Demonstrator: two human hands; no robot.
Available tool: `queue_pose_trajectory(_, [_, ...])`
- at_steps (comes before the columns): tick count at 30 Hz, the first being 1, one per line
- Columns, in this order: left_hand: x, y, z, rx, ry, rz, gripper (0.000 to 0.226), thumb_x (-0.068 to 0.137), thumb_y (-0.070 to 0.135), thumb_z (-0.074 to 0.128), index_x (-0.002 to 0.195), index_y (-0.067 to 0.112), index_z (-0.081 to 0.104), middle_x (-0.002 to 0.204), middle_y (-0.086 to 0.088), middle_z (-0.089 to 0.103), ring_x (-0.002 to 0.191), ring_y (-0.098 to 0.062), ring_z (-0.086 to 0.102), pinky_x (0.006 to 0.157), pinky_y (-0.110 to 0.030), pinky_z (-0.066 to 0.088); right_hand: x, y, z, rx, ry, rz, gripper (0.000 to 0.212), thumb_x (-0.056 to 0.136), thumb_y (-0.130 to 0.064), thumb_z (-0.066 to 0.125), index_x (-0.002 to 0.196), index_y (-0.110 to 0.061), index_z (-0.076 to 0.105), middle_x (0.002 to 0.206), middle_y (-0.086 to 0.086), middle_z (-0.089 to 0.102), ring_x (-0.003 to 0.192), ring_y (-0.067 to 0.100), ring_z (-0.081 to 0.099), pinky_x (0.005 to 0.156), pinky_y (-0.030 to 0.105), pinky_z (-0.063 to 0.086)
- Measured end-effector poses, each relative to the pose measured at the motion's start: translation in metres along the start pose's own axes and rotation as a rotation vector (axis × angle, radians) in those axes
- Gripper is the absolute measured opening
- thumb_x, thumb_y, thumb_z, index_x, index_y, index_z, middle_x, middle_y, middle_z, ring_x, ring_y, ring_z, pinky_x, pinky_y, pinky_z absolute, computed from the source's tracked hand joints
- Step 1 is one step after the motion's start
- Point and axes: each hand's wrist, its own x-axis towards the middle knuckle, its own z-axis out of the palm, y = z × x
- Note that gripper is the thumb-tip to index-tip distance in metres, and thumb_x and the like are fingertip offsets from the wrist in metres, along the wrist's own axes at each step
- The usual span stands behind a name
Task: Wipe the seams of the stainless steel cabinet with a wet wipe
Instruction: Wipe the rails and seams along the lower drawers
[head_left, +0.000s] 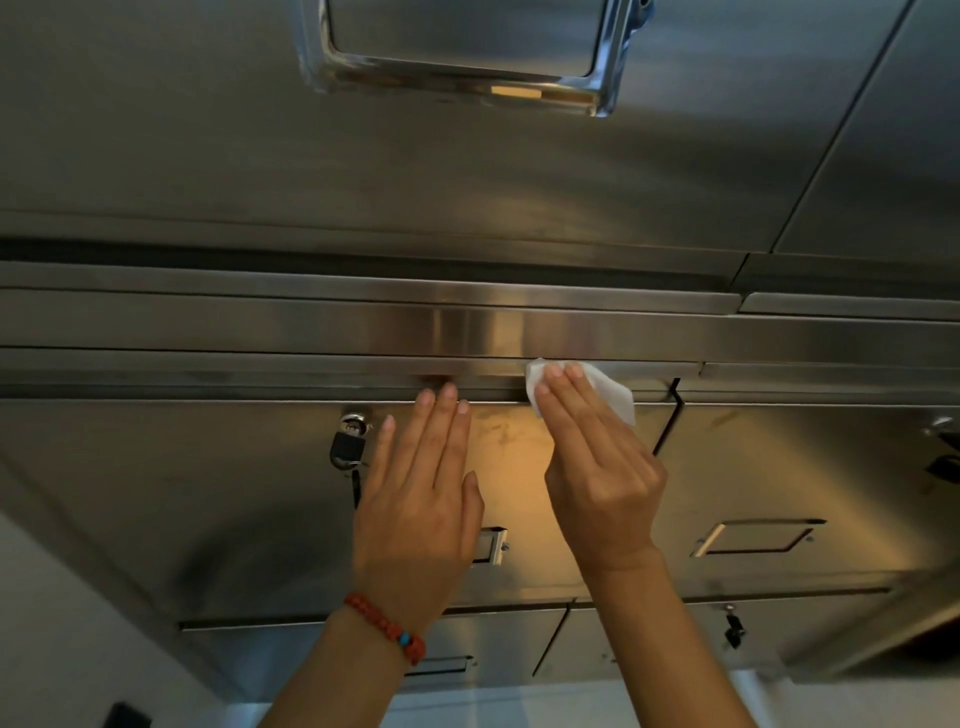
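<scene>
Along the horizontal seam (363, 358) above the lower drawers of the stainless steel cabinet (208, 156), the right hand (597, 467) presses a white wet wipe (608, 389) flat against the steel with straight fingers, the wipe lying under the fingertips at the top edge of the drawer front. The left hand (421, 493) rests spread and flat on the same drawer (234, 493), fingers straight, holding nothing. The wipe appears thin, limp and light; judged likely to bunch or slide on the smooth metal unless pinned under several fingertips, with a folded edge pushed into the seam. Drawers noted: all visible fronts closed, contents not visible. A small padlock (345, 447) hangs at the left drawer's lock. A recessed handle (753, 538) sits on the neighbouring drawer. A chrome pull (457, 73) is on the upper door.
</scene>
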Motion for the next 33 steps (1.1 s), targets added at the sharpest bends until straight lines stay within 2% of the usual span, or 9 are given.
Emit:
queue_pose_trajectory(3, [0.000,0.000,0.000,-0.020,-0.011,-0.008,0.048,0.088,0.018,0.037,0.129,-0.003,0.050,0.136,-0.018,0.048,0.128,-0.033,0.043,0.108,-0.047,0.026,0.001,-0.011,0.006,0.013,0.004,-0.009,0.019,0.089,0.005,0.058,0.101,0.001,0.072,0.109,0.014,0.068,0.106,0.022,0.064,0.090,0.032,0.053])
queue_pose_trajectory(9, [0.000,0.002,-0.001,0.002,-0.013,-0.013,0.048,0.088,0.019,0.037,0.127,-0.004,0.052,0.135,-0.019,0.049,0.126,-0.034,0.045,0.104,-0.057,0.030,0.002,-0.001,0.001,0.027,-0.040,-0.056,0.022,0.087,0.006,0.061,0.106,0.000,0.070,0.112,0.013,0.067,0.108,0.022,0.063,0.092,0.032,0.052])
queue_pose_trajectory(12, [0.001,0.001,-0.002,0.000,-0.014,-0.012,0.047,0.088,0.019,0.037,0.127,-0.003,0.052,0.135,-0.019,0.049,0.126,-0.034,0.046,0.105,-0.053,0.032,0.001,-0.005,0.002,0.014,-0.019,-0.018,0.021,0.085,0.007,0.062,0.104,0.001,0.070,0.111,0.015,0.067,0.108,0.023,0.063,0.091,0.033,0.053])
queue_pose_trajectory(17, [0.000,0.000,-0.002,-0.013,-0.018,-0.003,0.048,0.087,0.018,0.038,0.127,-0.003,0.051,0.135,-0.019,0.049,0.127,-0.033,0.045,0.107,-0.051,0.032,0.007,-0.017,0.009,0.074,-0.036,-0.085,0.022,0.095,-0.001,0.051,0.104,0.000,0.070,0.110,0.015,0.067,0.107,0.023,0.064,0.090,0.032,0.053])
queue_pose_trajectory(24, [0.000,-0.002,-0.002,-0.002,-0.036,0.006,0.048,0.088,0.019,0.037,0.129,-0.003,0.050,0.136,-0.018,0.047,0.128,-0.034,0.043,0.108,-0.045,0.025,0.002,0.005,-0.003,0.024,-0.033,-0.037,0.023,0.084,0.009,0.063,0.103,0.000,0.071,0.111,0.013,0.067,0.107,0.022,0.064,0.088,0.034,0.055])
queue_pose_trajectory(30, [0.001,-0.003,-0.003,0.019,-0.045,0.012,0.048,0.088,0.019,0.037,0.128,-0.003,0.051,0.136,-0.018,0.048,0.127,-0.033,0.045,0.107,-0.050,0.031,-0.001,0.016,-0.009,0.000,-0.052,-0.014,0.032,0.074,0.015,0.071,0.103,0.000,0.071,0.110,0.013,0.067,0.106,0.023,0.063,0.088,0.035,0.054])
queue_pose_trajectory(33, [0.001,-0.003,-0.003,0.008,-0.033,0.015,0.047,0.088,0.018,0.037,0.127,-0.004,0.052,0.135,-0.018,0.049,0.126,-0.034,0.046,0.105,-0.047,0.028,-0.001,0.023,-0.012,-0.013,-0.045,-0.016,0.032,0.073,0.016,0.072,0.102,0.000,0.071,0.109,0.013,0.068,0.105,0.023,0.064,0.087,0.036,0.055])
